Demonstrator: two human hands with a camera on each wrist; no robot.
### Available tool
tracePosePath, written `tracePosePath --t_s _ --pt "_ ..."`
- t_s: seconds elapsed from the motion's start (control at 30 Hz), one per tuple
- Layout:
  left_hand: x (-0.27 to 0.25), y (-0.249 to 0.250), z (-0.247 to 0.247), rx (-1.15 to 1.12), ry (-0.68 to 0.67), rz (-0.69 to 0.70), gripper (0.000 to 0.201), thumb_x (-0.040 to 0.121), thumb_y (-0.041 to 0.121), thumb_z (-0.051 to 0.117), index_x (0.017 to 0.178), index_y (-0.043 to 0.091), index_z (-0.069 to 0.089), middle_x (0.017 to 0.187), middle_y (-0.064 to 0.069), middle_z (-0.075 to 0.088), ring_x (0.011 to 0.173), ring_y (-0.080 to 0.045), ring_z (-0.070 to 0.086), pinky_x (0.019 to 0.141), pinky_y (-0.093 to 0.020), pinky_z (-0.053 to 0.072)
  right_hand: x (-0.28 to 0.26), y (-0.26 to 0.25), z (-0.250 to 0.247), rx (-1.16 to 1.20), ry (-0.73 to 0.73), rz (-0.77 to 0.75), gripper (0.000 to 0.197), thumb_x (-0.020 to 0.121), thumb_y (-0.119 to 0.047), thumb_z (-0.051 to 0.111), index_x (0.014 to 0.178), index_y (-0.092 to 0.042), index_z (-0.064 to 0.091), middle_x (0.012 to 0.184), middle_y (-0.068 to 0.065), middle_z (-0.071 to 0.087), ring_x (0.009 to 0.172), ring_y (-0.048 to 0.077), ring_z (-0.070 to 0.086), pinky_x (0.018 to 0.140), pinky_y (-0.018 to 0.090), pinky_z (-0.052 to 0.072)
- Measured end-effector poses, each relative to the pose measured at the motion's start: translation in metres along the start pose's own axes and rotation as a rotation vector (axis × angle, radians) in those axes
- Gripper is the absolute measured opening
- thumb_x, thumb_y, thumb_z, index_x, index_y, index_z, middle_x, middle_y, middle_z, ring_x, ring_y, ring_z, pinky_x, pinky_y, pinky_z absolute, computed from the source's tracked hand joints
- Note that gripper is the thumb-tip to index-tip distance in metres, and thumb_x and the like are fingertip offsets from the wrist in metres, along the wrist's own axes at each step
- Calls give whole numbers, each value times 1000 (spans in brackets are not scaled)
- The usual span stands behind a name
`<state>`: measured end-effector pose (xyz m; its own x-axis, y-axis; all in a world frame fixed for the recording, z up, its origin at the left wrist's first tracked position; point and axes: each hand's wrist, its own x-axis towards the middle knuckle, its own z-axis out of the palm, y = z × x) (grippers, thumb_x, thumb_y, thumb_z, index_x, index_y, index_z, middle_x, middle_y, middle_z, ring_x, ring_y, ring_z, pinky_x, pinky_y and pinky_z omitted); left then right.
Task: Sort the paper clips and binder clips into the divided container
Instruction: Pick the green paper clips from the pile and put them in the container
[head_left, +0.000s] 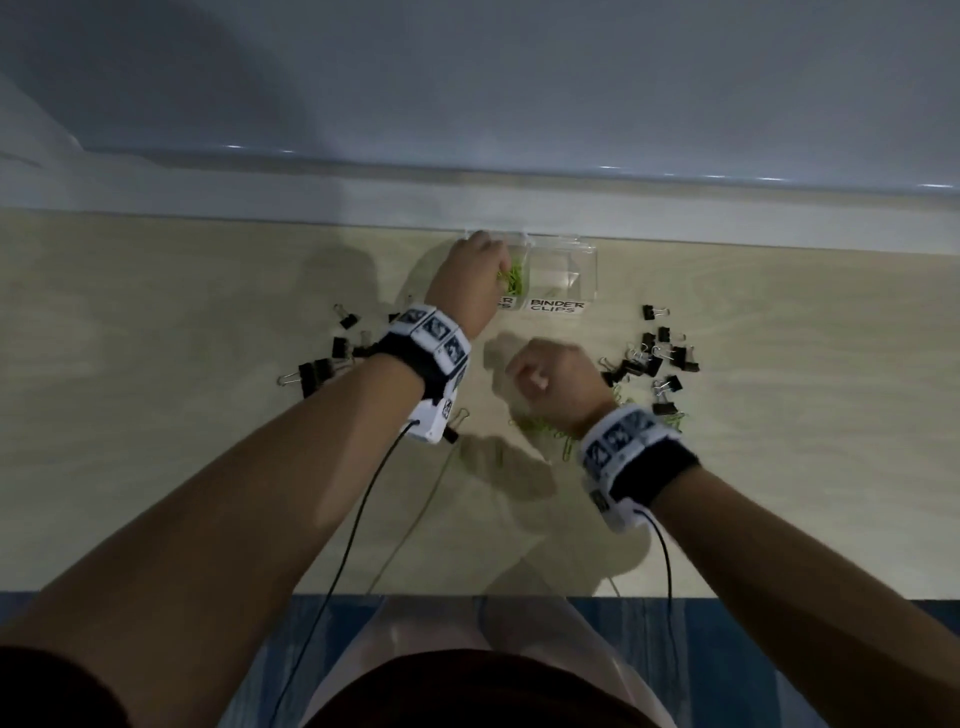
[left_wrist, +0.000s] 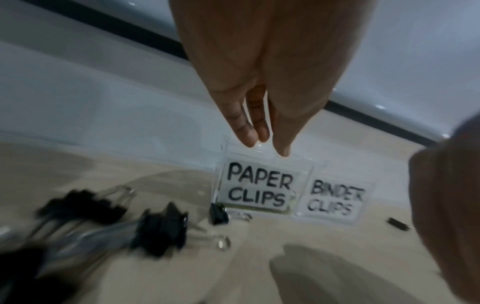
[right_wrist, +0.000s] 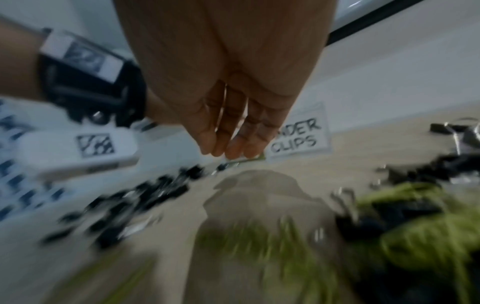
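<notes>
**Left hand over the paper-clip side, right hand in front of the container**

The wooden table (head_left: 208, 467) carries everything, and the clear divided container (head_left: 584, 270) stands at its far edge against the wall. All places below are given from that container.

Its left compartment, labelled PAPER CLIPS (left_wrist: 257, 188), holds a few green paper clips (head_left: 515, 278). Its right compartment, labelled BINDER CLIPS (head_left: 556, 306), looks bare inside.

The left hand (head_left: 475, 273) is over the left compartment. Its fingers (left_wrist: 244, 131) are straight and close together, pointing down at the rim, with nothing seen between them.

The right hand (head_left: 553, 379) hovers just in front of the container, above the table. Its fingers (right_wrist: 235, 148) lie side by side, lightly bent. The blur hides whether they hold a clip.

Black binder clips (head_left: 657, 358) lie scattered to the front right of the container, and a second group of black binder clips (head_left: 324, 358) to its front left. A loose pile of green paper clips (head_left: 550, 431) lies in front of it, under the right wrist.
</notes>
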<state>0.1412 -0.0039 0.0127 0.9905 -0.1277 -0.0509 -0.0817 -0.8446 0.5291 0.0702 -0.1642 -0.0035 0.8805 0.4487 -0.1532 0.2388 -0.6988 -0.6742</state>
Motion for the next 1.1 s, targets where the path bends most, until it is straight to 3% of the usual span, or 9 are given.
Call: tracePosePath --t_s 0.13,0.23,0.37,0.5,0.67,0.73,0.83,0.93,1.1 --pt "-71 -11 7 -26 -76 83 9 85 5 58 94 6 61 104 -8 58 97 -22 53 81 -25 37 -45 -14 48 -143 -77 -431 20 78 -12 49 75 -11 68 87 7 66 83 20 55 69 31 48" --pt "-121 -24 19 -36 -194 82 10 88 8 56 95 7 63 101 -6 57 93 -20 54 82 -24 40 -64 -12 85 -312 -123 -515 25 77 -14 47 91 -13 68 102 7 64 98 27 55 77 40 50" --pt "-151 -23 37 -32 -256 81 19 88 7 57 105 5 65 107 -8 59 99 -23 56 87 -25 41 -85 4 83 -350 -75 -454 30 81 -15 52 108 -15 64 118 6 57 109 26 50 88 38 45" --pt "-152 -2 58 -84 -263 123 24 89 7 56 111 6 63 110 -9 58 103 -23 53 92 -29 41 -104 36 55 -350 20 -340 16 88 -16 54 97 -10 66 120 7 61 104 27 57 84 40 50" --pt "-136 41 81 -116 -258 200 29 89 9 55 118 8 60 113 -6 56 107 -20 50 94 -29 42 -124 62 12 -196 287 -144 26 90 -13 46 83 -6 70 92 11 68 77 29 63 67 37 54" --pt "-127 58 90 -98 -286 230 29 89 10 55 118 6 59 114 -7 55 108 -22 49 95 -33 44 -130 72 7 -206 362 -23 12 82 -4 58 84 -4 70 89 12 66 76 32 60 64 39 53" --pt "-116 73 101 -20 -327 212 30 89 20 60 115 5 58 117 -8 51 111 -25 46 95 -38 44 -131 78 12 -166 386 143 10 77 -5 68 87 -5 69 86 12 64 77 33 58 63 38 52" --pt "-112 77 107 49 -338 161 30 86 26 63 109 6 59 118 -8 50 111 -26 45 94 -40 45 -125 72 18 -159 409 183 14 71 -6 75 83 -4 69 80 13 63 73 32 57 61 35 50" --pt "-111 75 101 -20 -300 143 17 88 18 57 97 4 63 105 -8 54 96 -23 53 86 -35 47 -117 68 19 -162 420 207 9 68 -3 75 71 -3 67 71 13 60 65 30 56 53 32 48"
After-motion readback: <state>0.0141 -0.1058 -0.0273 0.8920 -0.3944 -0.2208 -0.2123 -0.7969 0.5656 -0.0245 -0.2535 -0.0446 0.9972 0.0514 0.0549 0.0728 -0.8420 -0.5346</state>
